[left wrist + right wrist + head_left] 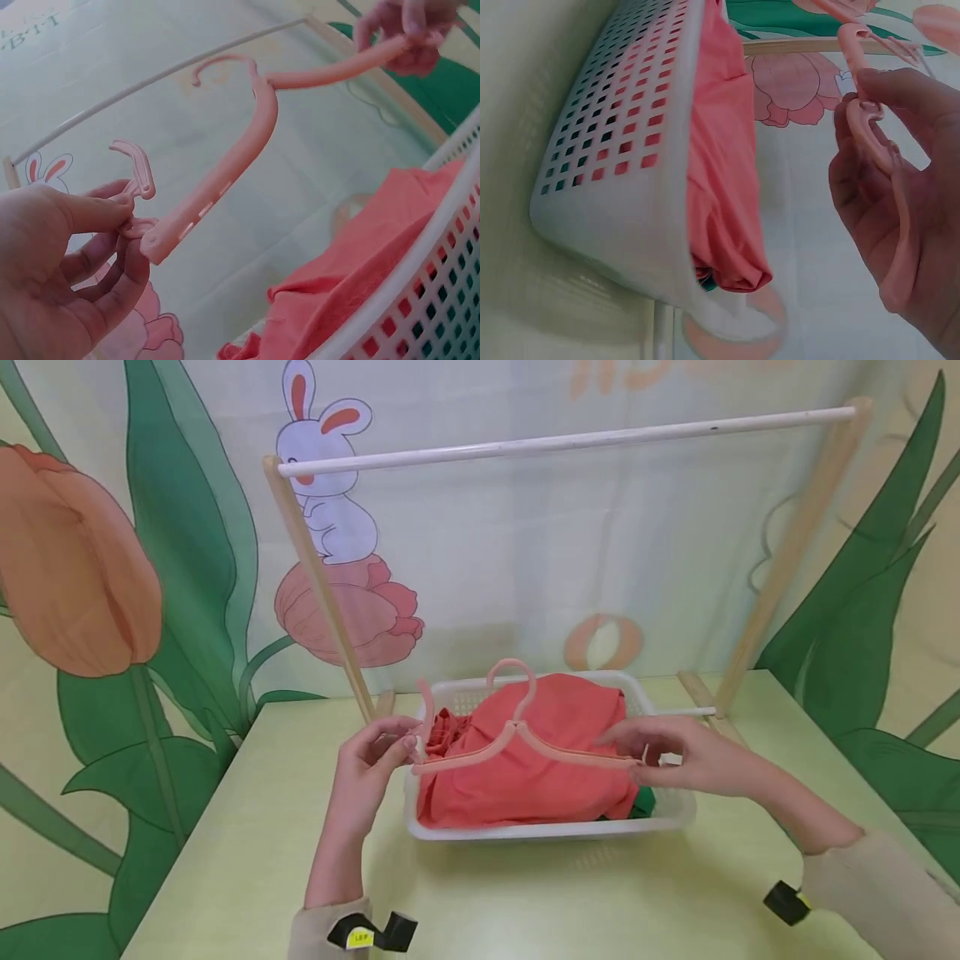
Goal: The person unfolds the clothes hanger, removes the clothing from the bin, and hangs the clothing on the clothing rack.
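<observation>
A pink folding clothes hanger (465, 760) is held level between both hands, over a white basket (551, 832). At its left end, my left hand (366, 781) pinches a hinged end piece (141, 174), which sticks up from the arm in the left wrist view. On the other side my right hand (697, 756) grips the hanger's right end; in the right wrist view another hinged piece (906, 240) hangs down across the palm. Behind the hanger a coral-red garment (510, 797) fills the basket, with green cloth (643, 802) showing at the right.
A rack with a white top rail (570, 441) and wooden legs (318, 581) stands behind the basket. It has a white lower bar (686, 712). The light table (525, 902) extends in front. A printed curtain (480, 568) hangs at the back.
</observation>
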`<state>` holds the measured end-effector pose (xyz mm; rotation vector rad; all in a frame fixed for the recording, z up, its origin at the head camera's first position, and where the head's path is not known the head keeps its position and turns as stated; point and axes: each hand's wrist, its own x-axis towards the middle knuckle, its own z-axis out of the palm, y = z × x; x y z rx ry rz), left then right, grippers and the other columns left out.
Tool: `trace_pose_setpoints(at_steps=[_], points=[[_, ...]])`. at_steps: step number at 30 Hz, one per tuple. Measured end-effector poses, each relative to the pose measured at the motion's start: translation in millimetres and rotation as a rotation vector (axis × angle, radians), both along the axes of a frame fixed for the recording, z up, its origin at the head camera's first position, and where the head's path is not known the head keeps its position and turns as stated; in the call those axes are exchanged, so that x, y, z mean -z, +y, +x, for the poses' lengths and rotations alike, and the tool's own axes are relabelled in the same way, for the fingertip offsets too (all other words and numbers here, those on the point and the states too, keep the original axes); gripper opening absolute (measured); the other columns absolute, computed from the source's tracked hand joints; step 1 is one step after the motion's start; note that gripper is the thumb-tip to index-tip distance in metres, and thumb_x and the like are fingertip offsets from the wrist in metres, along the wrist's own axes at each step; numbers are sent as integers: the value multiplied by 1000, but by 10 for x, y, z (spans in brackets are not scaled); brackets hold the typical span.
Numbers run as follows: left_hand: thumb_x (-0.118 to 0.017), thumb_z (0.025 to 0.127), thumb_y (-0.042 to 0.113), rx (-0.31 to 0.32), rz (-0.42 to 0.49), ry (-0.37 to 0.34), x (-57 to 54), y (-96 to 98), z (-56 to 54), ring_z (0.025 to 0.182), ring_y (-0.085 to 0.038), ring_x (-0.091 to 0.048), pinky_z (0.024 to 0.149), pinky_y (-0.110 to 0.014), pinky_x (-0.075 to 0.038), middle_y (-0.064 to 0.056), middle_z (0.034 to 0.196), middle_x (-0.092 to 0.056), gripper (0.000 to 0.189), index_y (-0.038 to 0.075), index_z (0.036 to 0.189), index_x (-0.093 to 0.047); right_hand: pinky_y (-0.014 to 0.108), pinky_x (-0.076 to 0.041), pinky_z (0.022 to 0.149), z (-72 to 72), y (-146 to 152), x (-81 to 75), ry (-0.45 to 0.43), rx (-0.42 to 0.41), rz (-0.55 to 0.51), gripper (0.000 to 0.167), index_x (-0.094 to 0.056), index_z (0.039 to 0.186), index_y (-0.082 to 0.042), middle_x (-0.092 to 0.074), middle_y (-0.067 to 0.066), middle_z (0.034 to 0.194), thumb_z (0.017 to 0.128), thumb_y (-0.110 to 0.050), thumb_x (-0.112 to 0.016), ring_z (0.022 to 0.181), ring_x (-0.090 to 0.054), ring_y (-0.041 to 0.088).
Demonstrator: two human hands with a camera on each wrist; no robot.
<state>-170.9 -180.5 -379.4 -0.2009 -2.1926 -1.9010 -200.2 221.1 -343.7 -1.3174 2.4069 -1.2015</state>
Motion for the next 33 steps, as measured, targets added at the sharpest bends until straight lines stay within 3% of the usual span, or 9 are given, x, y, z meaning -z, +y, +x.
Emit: trace_pose_setpoints(at_steps=[7, 12, 15, 21, 23, 27, 33], points=[[-60, 96, 4, -54, 159, -58, 95, 91, -59, 91, -19, -68, 84, -24, -59, 6, 100, -66, 24, 0, 120, -65, 25, -56, 65, -220, 35, 161, -116, 3, -30, 30, -66, 121, -14, -69, 0, 102, 93, -5, -66, 73, -64, 17], [-60, 96, 4, -72, 180, -54, 113, 107, -52, 83, -11, -65, 82, -23, -59, 6, 96, -67, 25, 0, 121, -64, 25, -55, 65, -315, 49, 192, -145, 8, -19, 29, -68, 120, -14, -70, 12, 102, 93, -6, -66, 74, -64, 19], [-60, 97, 6, -78, 203, -49, 100, 103, -73, 81, -9, -64, 82, -23, -59, 5, 96, -66, 25, 2, 121, -64, 25, -54, 63, -352, 62, 173, -131, 7, -24, 29, -68, 121, -12, -71, 9, 100, 93, -5, -66, 73, -63, 17], [-63, 95, 10, -156, 594, -45, 55, 89, -162, 84, -10, -68, 83, -28, -60, 1, 100, -64, 22, 13, 117, -62, 25, -52, 56, -388, 75, 100, -41, 15, -101, 29, -69, 117, -11, -71, -2, 93, 90, 0, -68, 69, -64, 14], [-64, 95, 10, -170, 666, -21, 56, 74, -186, 86, -10, -69, 83, -30, -60, 0, 103, -64, 23, 15, 116, -61, 25, -52, 56, -398, 70, 82, -17, 13, -119, 29, -70, 116, -11, -72, -3, 93, 89, 1, -68, 70, -65, 13], [-63, 95, 9, -135, 618, 8, 62, 51, -220, 88, -11, -69, 84, -30, -59, -1, 105, -63, 24, 14, 118, -60, 25, -52, 56, -412, 85, 58, 3, 10, -137, 30, -71, 114, -10, -71, -2, 92, 88, 4, -68, 68, -63, 13], [-66, 93, 5, -76, 400, 2, -5, -131, -327, 90, -10, -68, 85, -27, -60, 0, 105, -62, 39, 17, 127, -51, 27, -48, 52, -414, 141, -12, -8, 34, -119, 29, -72, 114, -11, -68, -2, 87, 89, 2, -68, 64, -59, 13]])
